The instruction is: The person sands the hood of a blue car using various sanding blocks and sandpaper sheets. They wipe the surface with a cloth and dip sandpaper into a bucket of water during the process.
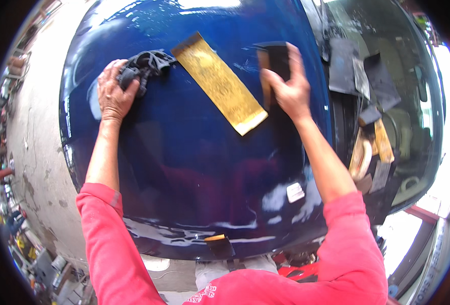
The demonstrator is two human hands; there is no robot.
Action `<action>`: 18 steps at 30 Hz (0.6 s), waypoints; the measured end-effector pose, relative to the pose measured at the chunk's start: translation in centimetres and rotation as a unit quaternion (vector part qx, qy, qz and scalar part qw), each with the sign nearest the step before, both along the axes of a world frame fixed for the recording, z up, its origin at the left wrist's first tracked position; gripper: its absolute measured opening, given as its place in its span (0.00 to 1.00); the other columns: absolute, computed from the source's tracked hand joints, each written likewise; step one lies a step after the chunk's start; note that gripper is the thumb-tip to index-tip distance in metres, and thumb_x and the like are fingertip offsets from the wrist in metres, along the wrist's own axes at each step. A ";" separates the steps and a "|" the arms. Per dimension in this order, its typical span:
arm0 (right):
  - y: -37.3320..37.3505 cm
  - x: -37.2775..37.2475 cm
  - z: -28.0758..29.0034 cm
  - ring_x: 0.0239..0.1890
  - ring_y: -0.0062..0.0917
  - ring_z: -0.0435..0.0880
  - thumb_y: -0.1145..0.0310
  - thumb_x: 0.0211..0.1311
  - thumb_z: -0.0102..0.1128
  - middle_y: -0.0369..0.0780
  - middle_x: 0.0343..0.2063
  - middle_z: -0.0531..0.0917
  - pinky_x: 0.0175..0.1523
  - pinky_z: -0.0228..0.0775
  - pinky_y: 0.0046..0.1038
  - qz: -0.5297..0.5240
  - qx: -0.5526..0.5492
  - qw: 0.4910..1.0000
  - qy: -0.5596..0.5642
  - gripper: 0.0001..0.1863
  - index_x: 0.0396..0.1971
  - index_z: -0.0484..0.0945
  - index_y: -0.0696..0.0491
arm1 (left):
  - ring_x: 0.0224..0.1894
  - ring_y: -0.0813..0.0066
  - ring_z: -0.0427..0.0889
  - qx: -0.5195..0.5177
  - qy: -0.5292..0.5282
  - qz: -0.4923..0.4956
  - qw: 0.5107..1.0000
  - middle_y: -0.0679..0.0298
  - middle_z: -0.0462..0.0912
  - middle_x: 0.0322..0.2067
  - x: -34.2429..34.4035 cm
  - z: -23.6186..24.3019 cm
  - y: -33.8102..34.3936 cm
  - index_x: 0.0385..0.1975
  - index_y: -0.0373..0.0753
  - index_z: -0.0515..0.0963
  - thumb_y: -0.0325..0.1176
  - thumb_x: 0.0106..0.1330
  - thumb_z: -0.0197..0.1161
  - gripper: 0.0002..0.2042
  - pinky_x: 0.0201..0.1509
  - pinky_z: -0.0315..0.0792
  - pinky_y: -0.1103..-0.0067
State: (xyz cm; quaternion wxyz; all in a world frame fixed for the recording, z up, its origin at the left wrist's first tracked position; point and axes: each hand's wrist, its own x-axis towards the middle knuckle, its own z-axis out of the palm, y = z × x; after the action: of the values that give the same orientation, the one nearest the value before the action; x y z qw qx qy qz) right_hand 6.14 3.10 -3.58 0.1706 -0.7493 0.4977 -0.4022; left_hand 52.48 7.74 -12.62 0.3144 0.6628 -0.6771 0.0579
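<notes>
My left hand (pixel 114 94) grips a bunched dark grey cloth (pixel 151 62), which rests on a glossy dark blue car hood (pixel 184 173). In my right hand (pixel 293 94) is a dark sanding block (pixel 278 60) with a tan edge. The thumb lies along its near side and the fingers along its far side; the hand is slightly blurred. Between both hands a long gold-yellow strip of sandpaper (pixel 220 84) lies slantwise on the hood, its dark end up by the cloth. Neither hand touches the strip's middle.
On the windshield side lie dark sheets (pixel 343 68) and wooden-handled tools (pixel 362 155). A small white piece (pixel 295 192) sits on the hood near my right forearm. Close to my body, a small dark pad with an orange edge (pixel 220 246) is at the hood's rim. Clutter lines the floor at left.
</notes>
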 end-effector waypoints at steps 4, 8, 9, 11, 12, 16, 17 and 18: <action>19.6 -10.9 1.3 0.73 0.35 0.76 0.72 0.70 0.73 0.49 0.72 0.74 0.79 0.64 0.37 -0.159 0.047 0.980 -0.113 0.49 0.84 0.52 0.60 | 0.67 0.50 0.80 -0.001 -0.007 0.012 1.000 0.55 0.84 0.62 1.3 -1.3 -1.1 0.62 0.45 0.82 0.47 0.65 0.73 0.27 0.75 0.69 0.59; 29.8 -15.2 -2.5 0.75 0.39 0.73 0.70 0.71 0.72 0.51 0.76 0.70 0.81 0.60 0.38 -0.234 -0.054 0.967 -0.088 0.51 0.85 0.49 0.61 | 0.67 0.51 0.80 -0.021 -0.036 -0.011 0.999 0.55 0.84 0.64 0.7 -1.2 -1.5 0.64 0.42 0.81 0.49 0.68 0.73 0.28 0.74 0.70 0.60; 30.8 -15.4 -3.3 0.75 0.38 0.73 0.69 0.71 0.74 0.51 0.75 0.71 0.80 0.62 0.37 -0.278 -0.010 0.958 -0.073 0.52 0.84 0.49 0.61 | 0.67 0.50 0.80 -0.046 -0.019 0.000 0.999 0.54 0.84 0.64 0.0 -0.7 -0.9 0.63 0.41 0.81 0.49 0.68 0.73 0.28 0.74 0.70 0.60; 30.8 -15.3 -4.1 0.68 0.35 0.80 0.68 0.70 0.75 0.49 0.69 0.78 0.75 0.70 0.35 -0.295 0.018 0.946 -0.134 0.52 0.85 0.49 0.59 | 0.68 0.48 0.79 -0.009 -0.020 -0.003 1.000 0.50 0.83 0.64 -2.2 0.7 1.3 0.61 0.37 0.82 0.47 0.68 0.74 0.27 0.74 0.70 0.60; 30.5 -15.2 -4.1 0.64 0.34 0.84 0.67 0.69 0.76 0.49 0.65 0.82 0.70 0.75 0.35 -0.270 -0.006 0.944 -0.188 0.53 0.85 0.49 0.58 | 0.68 0.47 0.79 0.011 -0.032 -0.033 0.999 0.48 0.82 0.64 -3.7 1.6 3.1 0.61 0.36 0.82 0.46 0.68 0.75 0.27 0.75 0.69 0.60; 29.3 -15.0 -2.1 0.54 0.38 0.92 0.62 0.66 0.79 0.51 0.55 0.89 0.60 0.85 0.36 -0.252 0.002 0.949 -0.188 0.56 0.85 0.50 0.55 | 0.80 0.41 0.64 0.203 0.028 -0.141 0.969 0.50 0.70 0.77 -12.1 6.8 10.7 0.67 0.39 0.81 0.56 0.70 0.73 0.33 0.82 0.54 0.46; 29.2 -15.0 -1.5 0.55 0.40 0.93 0.60 0.65 0.80 0.52 0.54 0.89 0.60 0.85 0.37 -0.231 0.012 0.950 -0.211 0.58 0.85 0.49 0.56 | 0.84 0.41 0.57 0.268 -0.064 -0.085 0.957 0.52 0.64 0.81 -14.6 8.1 11.8 0.69 0.41 0.80 0.61 0.70 0.71 0.36 0.83 0.48 0.39; 29.3 -15.0 -1.2 0.55 0.42 0.93 0.59 0.65 0.79 0.52 0.54 0.89 0.60 0.85 0.38 -0.237 0.016 0.948 -0.210 0.58 0.85 0.48 0.56 | 0.87 0.41 0.46 0.212 -0.038 -0.077 0.973 0.56 0.57 0.85 -17.3 9.0 12.0 0.73 0.44 0.78 0.66 0.71 0.67 0.39 0.81 0.38 0.31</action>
State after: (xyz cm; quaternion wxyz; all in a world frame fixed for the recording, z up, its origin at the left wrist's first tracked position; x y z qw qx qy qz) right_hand -8.86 32.45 -4.73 0.1825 -0.5055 0.6205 -0.5711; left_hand 35.16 19.71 -3.58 0.1444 0.6578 -0.7341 -0.0865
